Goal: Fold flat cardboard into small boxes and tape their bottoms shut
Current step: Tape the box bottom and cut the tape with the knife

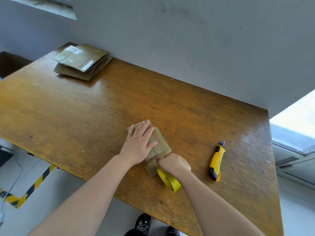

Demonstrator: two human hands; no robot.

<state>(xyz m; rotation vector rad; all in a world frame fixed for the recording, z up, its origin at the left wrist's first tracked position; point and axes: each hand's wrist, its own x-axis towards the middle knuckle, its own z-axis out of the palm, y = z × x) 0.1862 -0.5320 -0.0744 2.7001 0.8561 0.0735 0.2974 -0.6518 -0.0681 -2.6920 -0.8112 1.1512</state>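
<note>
A small brown cardboard box (160, 142) stands on the wooden table (85, 108), its folded flaps facing up. My left hand (138, 143) lies flat on top of it with straight fingers, pressing the flaps down. My right hand (173, 163) is curled at the box's near edge and grips a yellow tape roll (168, 180), which stands on edge against the box's near side. Whether a strip of tape runs from the roll onto the box is hard to tell.
A yellow utility knife (216, 161) lies to the right of my right hand. A stack of flat cardboard blanks with old tape (81, 62) sits at the table's far left corner. A grey wall runs behind the table. Yellow-black floor tape (34, 186) shows below left.
</note>
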